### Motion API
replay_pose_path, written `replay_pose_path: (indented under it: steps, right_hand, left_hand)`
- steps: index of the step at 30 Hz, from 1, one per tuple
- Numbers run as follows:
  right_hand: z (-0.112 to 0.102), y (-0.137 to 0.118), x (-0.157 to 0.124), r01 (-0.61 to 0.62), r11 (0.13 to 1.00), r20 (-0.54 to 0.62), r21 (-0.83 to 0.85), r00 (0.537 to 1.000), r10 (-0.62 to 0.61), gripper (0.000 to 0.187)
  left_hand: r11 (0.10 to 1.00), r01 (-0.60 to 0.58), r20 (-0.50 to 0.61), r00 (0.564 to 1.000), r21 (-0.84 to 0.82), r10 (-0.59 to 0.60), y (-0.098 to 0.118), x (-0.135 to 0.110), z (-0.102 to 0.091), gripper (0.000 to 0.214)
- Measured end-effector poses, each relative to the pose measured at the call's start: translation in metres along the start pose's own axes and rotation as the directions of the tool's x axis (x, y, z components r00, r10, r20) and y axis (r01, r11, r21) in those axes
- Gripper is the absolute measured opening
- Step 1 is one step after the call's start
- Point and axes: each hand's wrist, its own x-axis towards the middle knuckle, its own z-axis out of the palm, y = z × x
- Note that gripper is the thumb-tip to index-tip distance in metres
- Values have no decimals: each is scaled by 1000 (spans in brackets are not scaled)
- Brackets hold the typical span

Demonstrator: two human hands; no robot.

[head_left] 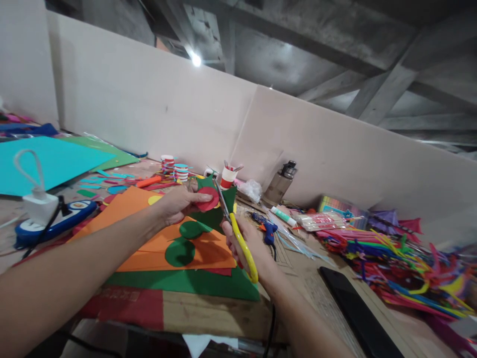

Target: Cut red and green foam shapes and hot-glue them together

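Note:
My left hand (178,204) pinches a red paper circle (208,200) together with a green paper piece (215,215), held above the table. My right hand (246,246) grips yellow-handled scissors (241,242), fingers through the loops. The blades (222,203) point up and away into the green and red paper. Below the hands lie orange sheets (156,238) with two green paper circles (185,243) on top, over a green sheet (194,281).
A black phone (357,311) lies right of my forearm. A pile of coloured pipe cleaners (402,263) fills the right side. A blue glue gun (266,229), a metal flask (280,183), a pen cup (228,177), cyan sheets (48,161) and a white partition wall (261,134) surround the work area.

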Motion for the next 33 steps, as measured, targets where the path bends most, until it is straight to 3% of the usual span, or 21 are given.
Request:
replay_pose_path:
  steps: [22,33]
  right_hand:
    - [-2,1,1,38,999,20,-18,999,-38,31]
    - [-8,-1,-1,19,1000,60,-2,998,-19,34]
  left_hand:
    - [996,15,61,998,86,-20,7,4,-9,23]
    - [974,66,117,989,216,-93,24,0,-14,30]
